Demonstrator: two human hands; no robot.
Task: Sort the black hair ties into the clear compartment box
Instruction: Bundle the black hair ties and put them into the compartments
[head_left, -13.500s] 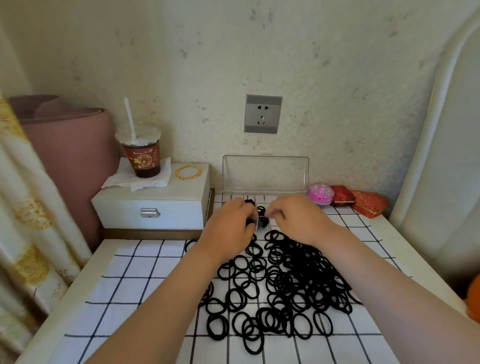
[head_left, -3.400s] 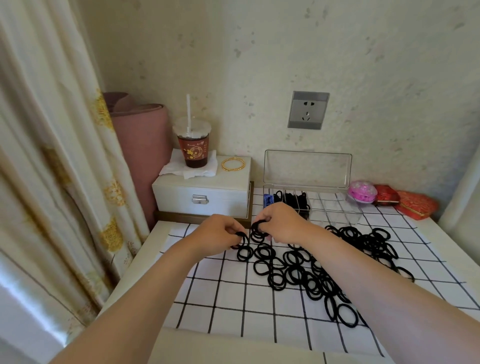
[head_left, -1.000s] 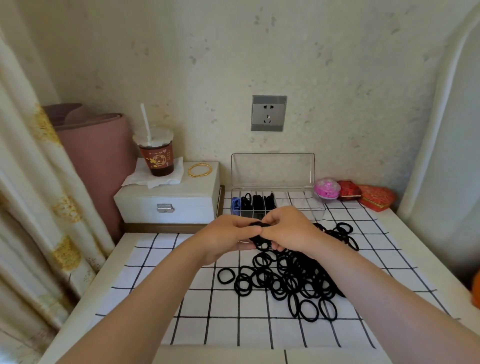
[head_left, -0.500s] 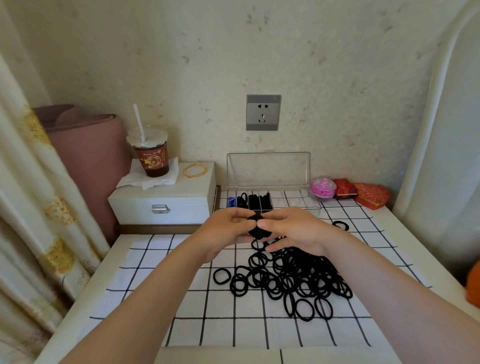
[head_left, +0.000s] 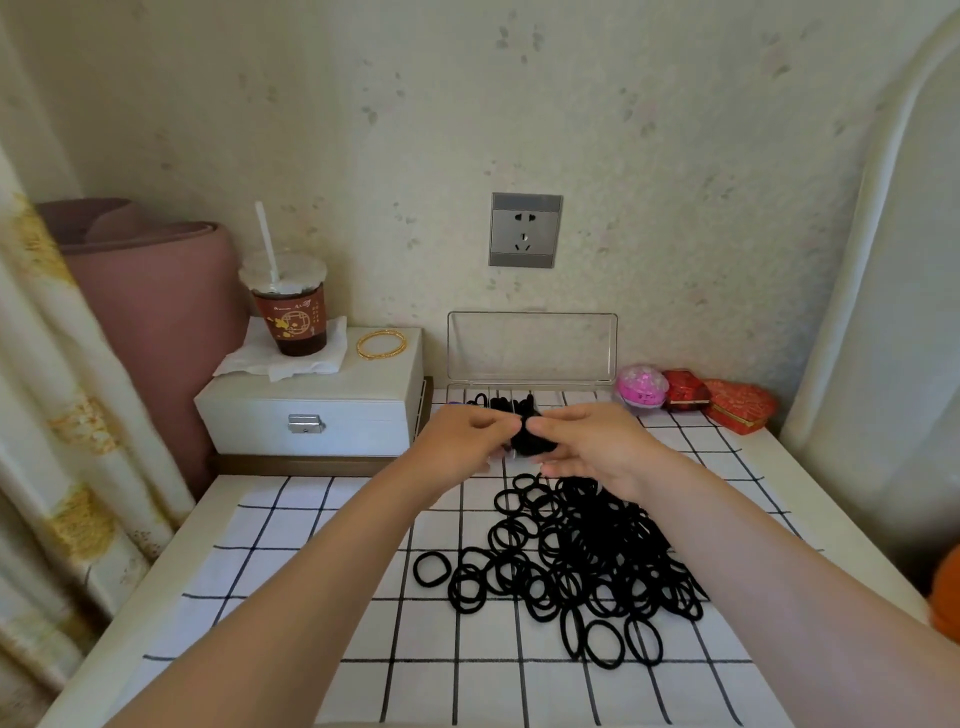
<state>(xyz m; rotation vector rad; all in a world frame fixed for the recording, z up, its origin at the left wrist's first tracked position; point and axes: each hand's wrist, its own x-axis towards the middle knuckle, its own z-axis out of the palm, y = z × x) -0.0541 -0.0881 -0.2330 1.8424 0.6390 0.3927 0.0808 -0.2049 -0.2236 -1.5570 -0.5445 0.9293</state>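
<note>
A big heap of black hair ties (head_left: 576, 556) lies on the white checked cloth (head_left: 322, 561). At the back stands the clear compartment box (head_left: 532, 348), lid upright, with some black ties in its left compartments (head_left: 498, 402). Just in front of the box, my left hand (head_left: 462, 441) and my right hand (head_left: 592, 441) meet and together pinch a small bundle of black hair ties (head_left: 530, 441). The hands hide most of the box's tray.
A white drawer box (head_left: 317, 410) at back left carries a drink cup with a straw (head_left: 291, 312), a tissue and gold bangles (head_left: 382, 344). A pink ball (head_left: 641, 387) and red boxes (head_left: 727, 405) sit at back right. Curtain on the left.
Both hands have moved up and away with the bundle of ties, from over the heap to just in front of the box.
</note>
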